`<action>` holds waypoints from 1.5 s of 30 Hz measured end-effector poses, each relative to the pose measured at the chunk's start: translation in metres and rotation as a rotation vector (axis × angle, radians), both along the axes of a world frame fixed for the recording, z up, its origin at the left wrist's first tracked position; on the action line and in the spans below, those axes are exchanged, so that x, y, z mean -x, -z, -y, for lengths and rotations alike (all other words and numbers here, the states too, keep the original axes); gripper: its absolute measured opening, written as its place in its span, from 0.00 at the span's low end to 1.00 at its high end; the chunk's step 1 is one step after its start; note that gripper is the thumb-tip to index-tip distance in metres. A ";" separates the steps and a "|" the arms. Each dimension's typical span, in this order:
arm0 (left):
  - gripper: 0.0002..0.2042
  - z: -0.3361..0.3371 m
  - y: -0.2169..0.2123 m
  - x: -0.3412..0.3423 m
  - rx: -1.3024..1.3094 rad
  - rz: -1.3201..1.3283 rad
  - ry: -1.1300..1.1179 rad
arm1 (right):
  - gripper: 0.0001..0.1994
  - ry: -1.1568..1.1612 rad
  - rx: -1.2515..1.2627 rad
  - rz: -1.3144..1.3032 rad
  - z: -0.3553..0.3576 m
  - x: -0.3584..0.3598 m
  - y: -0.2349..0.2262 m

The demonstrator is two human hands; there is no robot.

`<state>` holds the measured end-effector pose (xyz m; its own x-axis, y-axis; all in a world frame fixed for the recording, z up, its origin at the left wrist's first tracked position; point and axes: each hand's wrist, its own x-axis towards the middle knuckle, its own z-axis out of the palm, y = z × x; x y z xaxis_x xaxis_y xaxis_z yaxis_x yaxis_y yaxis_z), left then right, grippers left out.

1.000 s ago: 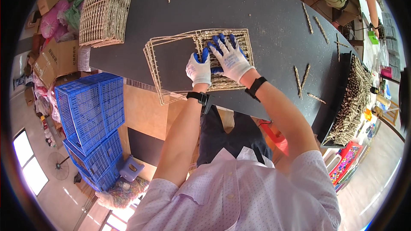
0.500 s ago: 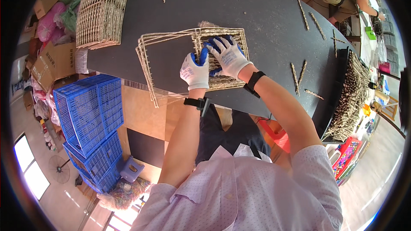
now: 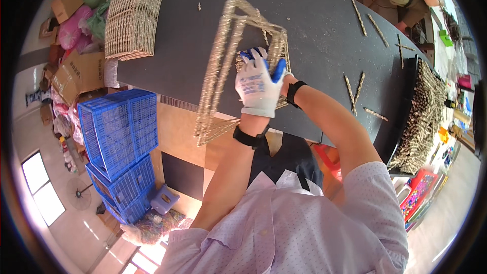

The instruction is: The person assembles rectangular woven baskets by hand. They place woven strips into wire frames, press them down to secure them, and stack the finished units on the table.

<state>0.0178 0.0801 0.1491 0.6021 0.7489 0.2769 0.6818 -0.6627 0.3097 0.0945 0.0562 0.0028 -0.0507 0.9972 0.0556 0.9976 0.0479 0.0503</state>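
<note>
Head view: your left hand (image 3: pixel 257 87) grips the wicker frame (image 3: pixel 223 66), tilted up over the dark table's (image 3: pixel 314 30) near edge. Your right hand (image 3: pixel 282 73) sits mostly hidden behind; its grip can't be told. Woven panels (image 3: pixel 133 15) stack at left; blue crates (image 3: pixel 119 137) stand on the floor.

The woven frame (image 3: pixel 228 66), earlier flat, now seems tilted up on edge.

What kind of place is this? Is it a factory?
Probably a small craft workshop. A gloved hand holds a woven wire frame over a dark worktable, finished woven panels sit stacked at its corner, and blue plastic crates stand beside it.
</note>
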 end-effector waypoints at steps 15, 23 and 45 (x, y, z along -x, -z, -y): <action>0.09 0.060 -0.007 -0.050 -0.091 -0.422 0.458 | 0.47 0.117 0.098 -0.208 -0.024 0.010 -0.057; 0.08 0.048 0.010 -0.031 -0.233 -0.321 0.675 | 0.45 0.104 0.099 -0.266 -0.027 0.009 -0.049; 0.11 -0.062 0.015 0.071 0.765 0.428 -0.146 | 0.43 0.661 -0.073 -0.381 -0.085 -0.015 -0.027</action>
<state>-0.0534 0.1421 0.1345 0.4460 0.8821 -0.1515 0.4672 -0.0851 0.8801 0.1094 0.1416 0.0298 0.5914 0.8062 0.0169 0.7664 -0.5554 -0.3228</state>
